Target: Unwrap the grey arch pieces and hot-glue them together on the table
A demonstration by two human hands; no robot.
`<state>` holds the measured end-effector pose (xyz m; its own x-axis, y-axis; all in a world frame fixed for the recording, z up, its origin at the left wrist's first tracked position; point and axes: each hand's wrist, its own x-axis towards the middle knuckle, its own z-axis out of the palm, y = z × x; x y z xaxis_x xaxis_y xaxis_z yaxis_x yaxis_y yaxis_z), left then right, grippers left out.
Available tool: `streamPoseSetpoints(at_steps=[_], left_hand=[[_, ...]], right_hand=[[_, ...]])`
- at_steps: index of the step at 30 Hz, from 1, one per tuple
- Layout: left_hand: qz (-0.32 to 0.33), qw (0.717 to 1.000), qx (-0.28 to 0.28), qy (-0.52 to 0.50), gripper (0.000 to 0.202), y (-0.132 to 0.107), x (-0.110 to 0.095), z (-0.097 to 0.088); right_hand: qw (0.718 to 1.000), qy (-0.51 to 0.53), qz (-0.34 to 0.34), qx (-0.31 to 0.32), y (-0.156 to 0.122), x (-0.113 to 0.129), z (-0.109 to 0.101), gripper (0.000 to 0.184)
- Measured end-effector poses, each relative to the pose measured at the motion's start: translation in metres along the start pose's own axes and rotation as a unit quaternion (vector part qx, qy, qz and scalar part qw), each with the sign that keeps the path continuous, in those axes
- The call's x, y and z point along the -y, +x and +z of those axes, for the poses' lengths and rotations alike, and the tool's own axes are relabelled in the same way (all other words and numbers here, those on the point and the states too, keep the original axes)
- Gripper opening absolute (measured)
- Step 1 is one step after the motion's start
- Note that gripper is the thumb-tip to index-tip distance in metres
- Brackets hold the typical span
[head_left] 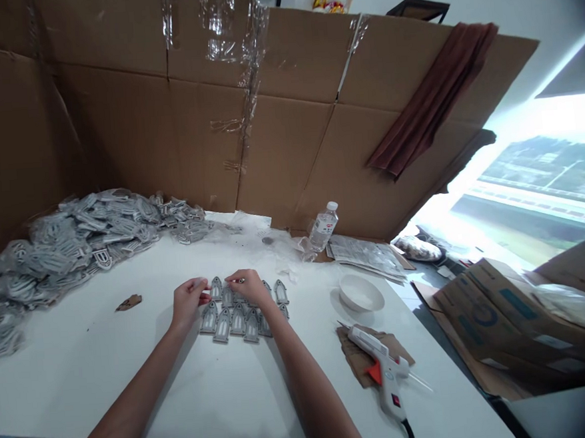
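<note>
Several small grey arch-shaped pieces [232, 320] lie in rows on the white table [132, 363] in front of me. My left hand [188, 301] is curled at the left end of the back row, its fingertips pinching something small and pale that I cannot make out. My right hand [247, 285] rests over the back row with fingers bent, pinching a tiny object near one grey piece. The two hands are close together, almost touching.
A big heap of the same grey pieces [58, 242] fills the table's left side. A white bowl [360, 293], a white glue gun [380, 366] on brown cardboard scrap, a water bottle [323, 227] and papers [368, 254] sit right. Cardboard walls [266, 127] stand behind.
</note>
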<state>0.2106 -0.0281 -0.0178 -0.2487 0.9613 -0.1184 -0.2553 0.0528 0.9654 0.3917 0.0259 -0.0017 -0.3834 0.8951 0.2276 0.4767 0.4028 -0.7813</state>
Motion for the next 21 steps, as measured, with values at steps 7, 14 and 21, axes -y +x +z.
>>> streamPoseSetpoints(at_steps=[7,14,21], left_hand=[[0.002,1.000,0.009,0.010,0.045,0.000,0.001,0.001],[-0.004,0.997,0.068,0.020,0.046,-0.004,-0.003,0.005],[-0.004,0.996,0.093,0.016,0.047,-0.006,-0.004,0.006]], right_hand=[[0.997,-0.050,-0.026,0.057,-0.006,0.005,-0.005,0.022],[0.999,0.031,-0.009,0.030,0.004,0.019,0.004,0.023],[0.995,0.090,0.006,0.036,0.004,0.022,0.016,0.033]])
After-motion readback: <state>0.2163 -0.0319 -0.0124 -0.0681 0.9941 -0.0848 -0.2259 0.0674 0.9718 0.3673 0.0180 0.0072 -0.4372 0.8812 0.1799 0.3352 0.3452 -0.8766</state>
